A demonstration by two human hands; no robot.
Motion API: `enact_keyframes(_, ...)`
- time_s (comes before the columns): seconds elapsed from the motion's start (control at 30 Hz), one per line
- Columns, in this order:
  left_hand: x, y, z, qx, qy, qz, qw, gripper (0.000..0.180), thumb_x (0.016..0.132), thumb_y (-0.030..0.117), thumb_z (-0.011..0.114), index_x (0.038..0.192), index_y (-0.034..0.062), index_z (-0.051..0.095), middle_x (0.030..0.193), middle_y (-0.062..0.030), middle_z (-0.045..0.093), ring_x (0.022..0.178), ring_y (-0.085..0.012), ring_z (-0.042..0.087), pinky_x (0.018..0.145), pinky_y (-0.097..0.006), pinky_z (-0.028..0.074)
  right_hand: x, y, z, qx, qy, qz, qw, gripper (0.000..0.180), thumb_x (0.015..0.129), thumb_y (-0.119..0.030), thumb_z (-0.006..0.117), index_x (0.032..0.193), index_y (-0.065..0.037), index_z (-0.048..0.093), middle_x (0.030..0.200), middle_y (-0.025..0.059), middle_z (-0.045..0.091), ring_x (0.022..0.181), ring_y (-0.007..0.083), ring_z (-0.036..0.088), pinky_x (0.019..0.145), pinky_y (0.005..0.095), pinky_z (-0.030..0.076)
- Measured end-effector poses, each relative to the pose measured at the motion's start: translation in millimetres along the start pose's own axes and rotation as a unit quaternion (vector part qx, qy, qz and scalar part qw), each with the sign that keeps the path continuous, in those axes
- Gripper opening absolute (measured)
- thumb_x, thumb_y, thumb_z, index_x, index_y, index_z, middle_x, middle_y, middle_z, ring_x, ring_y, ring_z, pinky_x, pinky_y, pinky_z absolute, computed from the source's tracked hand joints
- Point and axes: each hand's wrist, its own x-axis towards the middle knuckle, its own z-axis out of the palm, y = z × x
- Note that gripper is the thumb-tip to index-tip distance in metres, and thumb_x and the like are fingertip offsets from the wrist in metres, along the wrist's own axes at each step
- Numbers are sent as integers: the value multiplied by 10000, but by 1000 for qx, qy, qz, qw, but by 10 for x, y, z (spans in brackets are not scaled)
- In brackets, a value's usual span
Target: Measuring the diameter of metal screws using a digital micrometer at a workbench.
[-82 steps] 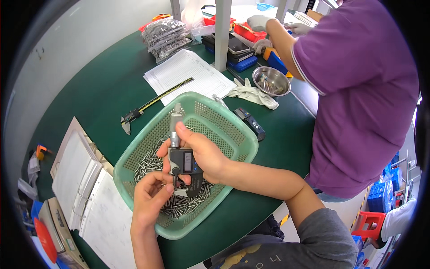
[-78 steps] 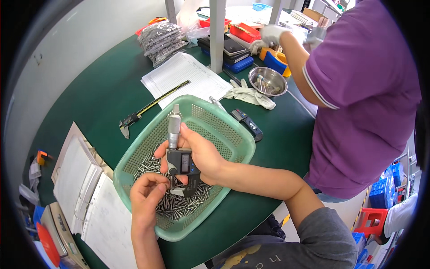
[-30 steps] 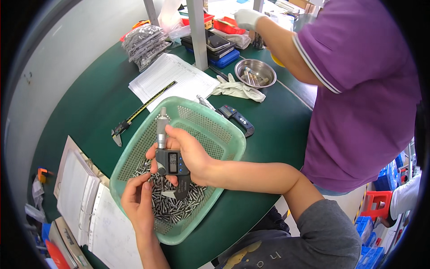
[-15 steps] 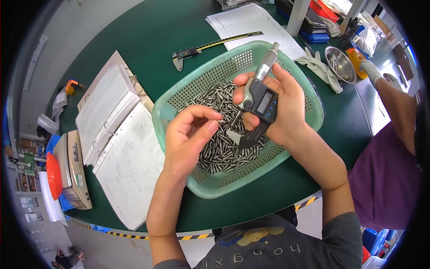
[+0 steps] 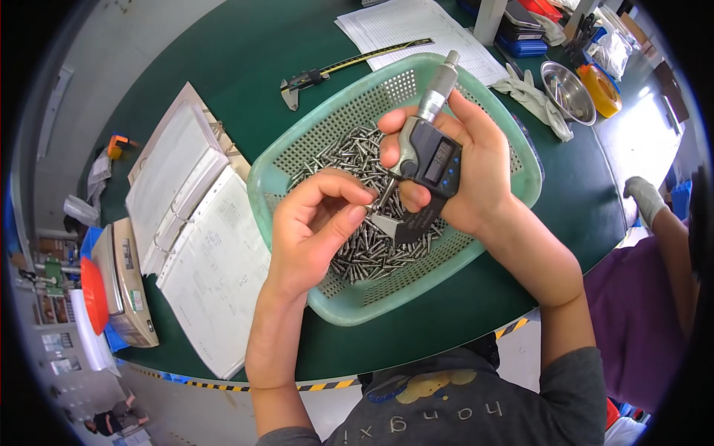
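Observation:
My right hand [image 5: 483,167] is wrapped round a digital micrometer [image 5: 431,160], its silver thimble pointing up and away and its frame toward me. My left hand [image 5: 301,230] is closed in a pinch on a small metal pin [image 5: 373,209], mostly hidden by thumb and forefinger. The tip of the pin reaches the gap between the micrometer's spindle and anvil; whether both faces touch it I cannot tell. Both hands are above a green plastic basket [image 5: 355,316] that holds a heap of similar shiny metal pins [image 5: 372,256].
An open ring binder [image 5: 216,275] lies left of the basket, beside a weighing scale [image 5: 130,286]. Beyond the basket are a caliper [image 5: 312,76] and paper sheets [image 5: 416,26]. White gloves [image 5: 535,104], a steel bowl [image 5: 567,91] and a co-worker's gloved hand [image 5: 644,199] are at right.
The micrometer's jaws and the pinched pin have come together. The co-worker's gloved hand has drawn back from the yellow tape roll toward the lower right.

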Motion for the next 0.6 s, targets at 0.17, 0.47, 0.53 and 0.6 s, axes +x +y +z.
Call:
enact_keyframes(0.17,-18,38,4,15,0,-22,1000,86,784,5,563,869,-2,556,882,-55,534,813,-108,510,728,-230,415,-36,-4,31,-33,-4,-15,999,575,880,-455,183,960,10,510,727,125,547,424,160,446,391,248,387)
enact_keyframes(0.47,-1,38,-12,44,-9,-28,999,83,773,7,572,854,-9,565,870,-60,534,811,-125,514,743,-251,420,-4,2,32,-69,-3,-15,997,596,874,-460,184,931,30,520,693,135,551,422,158,453,380,232,386)
enact_keyframes(0.53,-2,39,-13,52,-9,-24,998,81,770,4,573,850,-9,566,867,-62,534,811,-127,515,746,-255,421,3,4,34,-73,-4,-15,997,599,873,-462,185,928,31,521,688,136,551,421,159,455,378,229,386)
enact_keyframes(0.6,-4,41,-19,50,-13,-29,998,80,768,-5,572,847,-9,566,865,-62,533,813,-129,514,751,-260,421,3,-4,45,-77,6,-12,997,600,866,-461,189,873,28,535,656,121,562,422,170,461,423,256,393)
